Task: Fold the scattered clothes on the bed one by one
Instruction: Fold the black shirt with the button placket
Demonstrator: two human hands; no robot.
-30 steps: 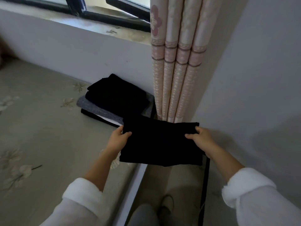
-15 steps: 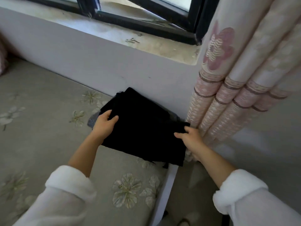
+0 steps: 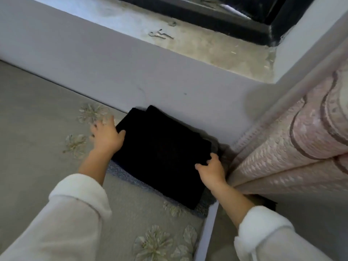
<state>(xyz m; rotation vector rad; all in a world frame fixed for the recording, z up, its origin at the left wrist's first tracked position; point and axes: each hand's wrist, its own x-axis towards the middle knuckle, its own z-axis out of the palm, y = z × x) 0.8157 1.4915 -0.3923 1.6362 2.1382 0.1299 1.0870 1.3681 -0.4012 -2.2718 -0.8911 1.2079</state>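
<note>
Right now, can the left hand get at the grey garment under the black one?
Probably yes: the grey garment sticks out from under the black garment right beside the left hand, with nothing between them.

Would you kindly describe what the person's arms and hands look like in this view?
The left hand and right hand are bare, with no gloves, rings or watch visible. Each arm wears a loose white sleeve of soft, fleecy-looking fabric: the left sleeve and right sleeve end thick and bunched partway up the forearm, leaving the wrists uncovered.
</note>
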